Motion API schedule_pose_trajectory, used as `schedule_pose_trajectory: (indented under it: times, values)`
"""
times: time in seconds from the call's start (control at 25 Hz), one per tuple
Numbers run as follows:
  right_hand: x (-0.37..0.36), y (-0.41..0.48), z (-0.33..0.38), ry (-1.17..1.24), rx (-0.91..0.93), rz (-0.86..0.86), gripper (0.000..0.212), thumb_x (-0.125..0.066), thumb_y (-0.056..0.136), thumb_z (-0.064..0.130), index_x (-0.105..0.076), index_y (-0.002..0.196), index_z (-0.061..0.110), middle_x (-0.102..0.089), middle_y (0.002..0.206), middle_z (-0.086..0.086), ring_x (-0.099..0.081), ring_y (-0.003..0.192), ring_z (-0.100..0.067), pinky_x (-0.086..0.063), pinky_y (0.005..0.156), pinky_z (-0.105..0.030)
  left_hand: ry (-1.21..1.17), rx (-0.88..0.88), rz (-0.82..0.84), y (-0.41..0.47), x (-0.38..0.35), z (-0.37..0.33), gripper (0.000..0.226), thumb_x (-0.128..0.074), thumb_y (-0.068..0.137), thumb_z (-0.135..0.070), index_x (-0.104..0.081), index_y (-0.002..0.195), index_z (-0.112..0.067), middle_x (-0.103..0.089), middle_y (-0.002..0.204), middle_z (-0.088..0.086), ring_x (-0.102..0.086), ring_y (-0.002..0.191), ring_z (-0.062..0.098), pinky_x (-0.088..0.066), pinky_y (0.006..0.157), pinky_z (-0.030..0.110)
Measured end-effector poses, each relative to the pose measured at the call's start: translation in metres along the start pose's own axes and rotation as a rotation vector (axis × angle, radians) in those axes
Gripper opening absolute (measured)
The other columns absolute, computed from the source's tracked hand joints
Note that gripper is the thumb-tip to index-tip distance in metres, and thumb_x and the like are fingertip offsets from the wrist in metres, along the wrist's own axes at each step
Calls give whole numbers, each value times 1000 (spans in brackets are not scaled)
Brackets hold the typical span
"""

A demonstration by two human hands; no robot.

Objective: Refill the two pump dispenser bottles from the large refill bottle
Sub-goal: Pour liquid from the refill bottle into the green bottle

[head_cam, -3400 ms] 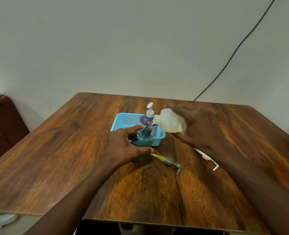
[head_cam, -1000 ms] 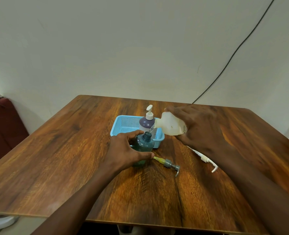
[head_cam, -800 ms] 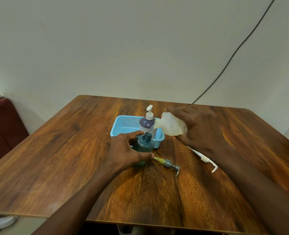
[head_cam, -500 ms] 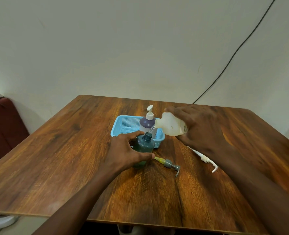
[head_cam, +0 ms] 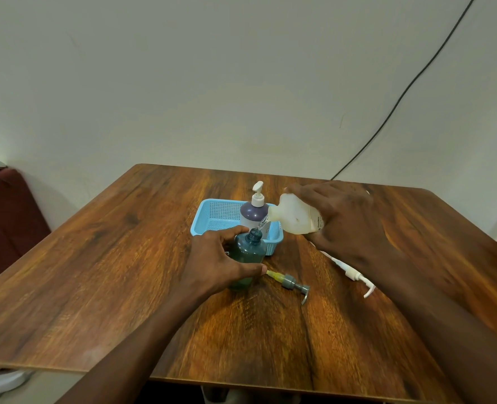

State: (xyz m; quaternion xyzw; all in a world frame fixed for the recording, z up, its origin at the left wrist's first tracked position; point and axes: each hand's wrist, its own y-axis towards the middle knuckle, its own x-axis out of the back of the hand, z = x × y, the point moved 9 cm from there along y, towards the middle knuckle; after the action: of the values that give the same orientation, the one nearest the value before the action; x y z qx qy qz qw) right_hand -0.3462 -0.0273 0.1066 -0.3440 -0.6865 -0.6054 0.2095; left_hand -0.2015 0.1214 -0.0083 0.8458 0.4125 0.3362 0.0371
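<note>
Head view, wide and downward, one moment of a pour.

Item 1: left hand [head_cam: 218, 259]. We see it wrapped round the teal dispenser bottle [head_cam: 245, 252], thumb toward us and fingers round the far side. We judge the grip is there to keep the bottle upright and unmoving while its open neck takes the stream.

Item 2: right hand [head_cam: 345, 220]. It clasps the large refill bottle [head_cam: 295, 218] from above, tipped nearly flat, with the spout down and to its left, just above the teal neck. A thin clear stream seems to run between the two mouths. We judge the shallow tilt keeps the flow slow enough for so narrow an opening.

Item 3: grey pump head [head_cam: 292, 282]. It lies on the tabletop [head_cam: 101, 272] just to the right of the left hand, tube pointing back at the bottle; presumably parked close for refitting.

Item 4: white pump head [head_cam: 355, 277]. It lies below the right hand, partly hidden by the wrist.

Item 5: purple dispenser bottle [head_cam: 253, 211]. It stands in the blue basket [head_cam: 212, 214], beyond the left hand, pump fitted. We cannot tell its fill level.
</note>
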Motion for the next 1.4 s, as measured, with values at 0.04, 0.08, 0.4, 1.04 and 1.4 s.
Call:
schedule_pose_trajectory:
  times: [0.04, 0.08, 0.4, 1.04, 1.4]
  values:
    - [0, 0, 0, 2, 2, -2, 82, -96, 61, 31, -64, 135, 18, -73, 122, -11, -69, 108, -38, -56, 85, -57, 0, -1, 0, 0, 0, 0, 85, -94, 59, -53, -64, 136, -31, -71, 124, -12, -63, 107, 0, -49, 80, 7]
    - [1, 0, 0, 4, 3, -4, 82, -96, 61, 31, -64, 135, 18, -73, 122, -11, -69, 108, -37, -56, 84, -57, 0, -3, 1, -1, 0, -1, 85, -94, 59, -53, -65, 136, -32, -71, 124, -13, -63, 106, 0, -49, 79, 6]
    - [1, 0, 0, -3, 3, 1, 82, -96, 61, 29, -64, 136, 18, -73, 123, -10, -68, 109, -38, -55, 85, -56, 18, 15, 7, 1, -1, 1, 90, -93, 59, -56, -63, 140, -31, -71, 126, -10, -65, 104, 1, -50, 75, 5]
    - [-2, -2, -3, 7, 8, 9, 84, -96, 61, 28, -62, 137, 21, -72, 125, -9, -67, 111, -37, -55, 86, -58, 3, 20, 16, 0, -5, 2, 93, -91, 57, -60, -63, 140, -29, -72, 127, -6, -67, 107, 6, -55, 81, 10]
    - [1, -2, -1, 0, 12, 5, 84, -96, 59, 27, -63, 136, 20, -73, 124, -8, -67, 110, -36, -54, 86, -57, -1, 33, 2, -3, -5, 2, 90, -94, 59, -53, -63, 140, -28, -71, 130, -4, -67, 111, 9, -58, 88, 18]
